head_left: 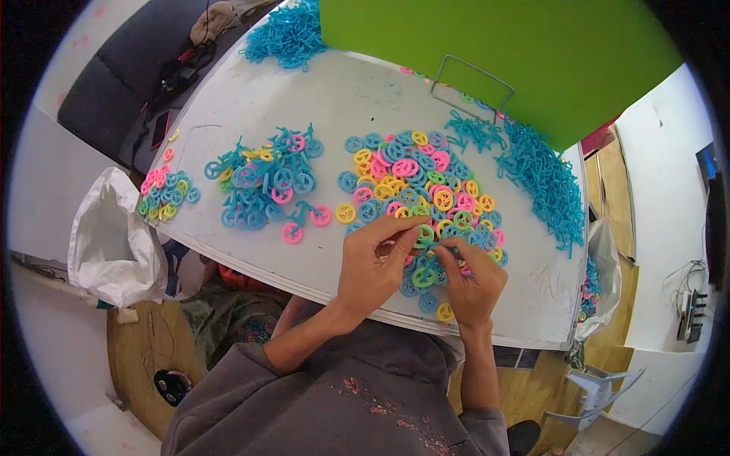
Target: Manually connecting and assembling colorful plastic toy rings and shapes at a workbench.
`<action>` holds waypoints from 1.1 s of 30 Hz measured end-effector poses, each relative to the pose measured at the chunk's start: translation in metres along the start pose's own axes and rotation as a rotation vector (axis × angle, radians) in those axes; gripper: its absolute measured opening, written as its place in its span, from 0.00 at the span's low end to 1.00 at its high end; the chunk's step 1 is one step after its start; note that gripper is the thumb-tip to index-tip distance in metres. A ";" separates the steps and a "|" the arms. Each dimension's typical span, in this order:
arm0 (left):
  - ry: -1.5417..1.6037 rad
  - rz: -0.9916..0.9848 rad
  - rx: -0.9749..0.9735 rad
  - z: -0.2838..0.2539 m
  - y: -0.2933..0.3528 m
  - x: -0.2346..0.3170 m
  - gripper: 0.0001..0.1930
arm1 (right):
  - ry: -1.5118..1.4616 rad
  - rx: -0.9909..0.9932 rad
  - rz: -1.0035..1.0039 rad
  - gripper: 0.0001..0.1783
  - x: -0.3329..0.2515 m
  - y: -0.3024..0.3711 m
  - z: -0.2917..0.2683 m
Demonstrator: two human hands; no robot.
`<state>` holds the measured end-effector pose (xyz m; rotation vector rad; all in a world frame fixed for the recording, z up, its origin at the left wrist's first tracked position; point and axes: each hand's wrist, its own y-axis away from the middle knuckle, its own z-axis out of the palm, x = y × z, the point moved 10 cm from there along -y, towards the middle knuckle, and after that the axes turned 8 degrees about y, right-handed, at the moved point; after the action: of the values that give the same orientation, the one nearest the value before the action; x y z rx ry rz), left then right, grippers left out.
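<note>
Right in the thick of it here, with both hands close together above the near part of the wheel pile [414,182]! Pinching a green wheel [427,230] in the left hand [371,266], with thumb and forefinger closed on its edge. Meeting it from the other side with the right hand [473,285], gripping a slim blue part [432,262] between thumb and forefinger, largely covered by the fingertips. Cannot tell whether joined to the green wheel or merely touching it. Just below, by the right thumb, catching sight of a second green wheel [424,277], close against the blue part; hard to say whether fixed to it.

Looking down on pink, yellow, blue and green there, spread over the white table [327,91] almost to its front edge. Across to the left, to a tangled heap [262,182] of blue parts with wheels attached, well apart from the hands. Farther left, to a small batch [163,188] of loose wheels near the table's side. Up to the far left corner, to a stack [287,34] of bare blue parts. Over to the right, to another long stack [544,178], just beside a green panel [502,45]. Down past the table's left side, to a white sack [114,251], gaping at the mouth.
</note>
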<state>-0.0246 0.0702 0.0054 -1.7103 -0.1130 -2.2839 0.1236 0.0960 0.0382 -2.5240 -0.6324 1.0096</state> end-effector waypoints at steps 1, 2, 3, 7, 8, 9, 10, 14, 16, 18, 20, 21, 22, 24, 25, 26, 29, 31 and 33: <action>0.000 0.000 0.000 0.000 0.000 0.000 0.11 | 0.021 0.021 -0.045 0.08 -0.004 0.000 -0.002; -0.018 -0.018 0.005 -0.001 -0.001 -0.002 0.11 | 0.021 0.022 -0.045 0.08 -0.002 0.001 -0.001; -0.037 -0.035 0.011 -0.001 -0.001 -0.003 0.11 | 0.019 0.050 -0.074 0.08 -0.004 0.001 -0.003; 0.070 -0.078 0.045 -0.002 0.000 -0.013 0.11 | -0.013 0.139 -0.103 0.11 -0.002 0.002 -0.007; 0.084 -0.082 0.038 0.000 0.000 -0.013 0.11 | -0.012 0.140 -0.103 0.11 -0.003 0.002 -0.007; 0.097 -0.086 0.033 0.001 0.000 -0.012 0.11 | -0.012 0.108 -0.046 0.11 0.000 0.002 -0.004; 0.097 -0.086 0.032 0.000 0.000 -0.012 0.11 | -0.013 0.077 0.011 0.12 0.003 0.002 -0.001; 0.033 -0.109 0.030 -0.003 0.000 -0.016 0.11 | -0.124 0.029 0.057 0.10 -0.001 -0.002 0.002; 0.025 -0.106 0.031 -0.002 0.001 -0.016 0.11 | -0.114 0.016 0.053 0.10 0.000 -0.002 0.003; -0.056 -0.058 0.038 -0.003 0.002 -0.011 0.11 | -0.104 -0.014 0.074 0.09 0.002 -0.001 0.006; -0.074 -0.040 0.033 -0.002 0.002 -0.009 0.10 | -0.094 -0.045 0.096 0.08 0.003 0.000 0.008; -0.092 -0.021 0.029 -0.002 0.002 -0.006 0.10 | -0.168 -0.058 0.171 0.07 0.007 0.001 0.010; -0.092 -0.021 0.030 -0.001 0.002 -0.008 0.10 | -0.242 -0.073 0.247 0.06 0.012 0.002 0.014; -0.029 0.081 0.092 -0.005 0.003 -0.005 0.09 | -0.284 -0.072 0.300 0.07 0.018 0.006 0.020; -0.027 0.081 0.091 -0.005 0.003 -0.006 0.09 | -0.326 -0.070 0.354 0.07 0.023 0.009 0.023; -0.004 0.053 0.100 -0.007 0.003 -0.009 0.09 | -0.325 -0.070 0.354 0.07 0.024 0.010 0.024; 0.033 0.002 0.122 -0.010 0.004 -0.015 0.09 | -0.352 -0.091 0.405 0.07 0.028 0.013 0.032; 0.059 -0.019 0.126 -0.010 0.004 -0.016 0.09 | -0.389 -0.088 0.428 0.08 0.030 0.014 0.033; 0.043 -0.057 0.117 -0.011 0.003 -0.019 0.10 | -0.385 -0.082 0.425 0.08 0.030 0.014 0.034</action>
<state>-0.0295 0.0684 -0.0158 -1.6182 -0.2836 -2.3040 0.1228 0.1050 -0.0081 -2.6145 -0.2327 1.6746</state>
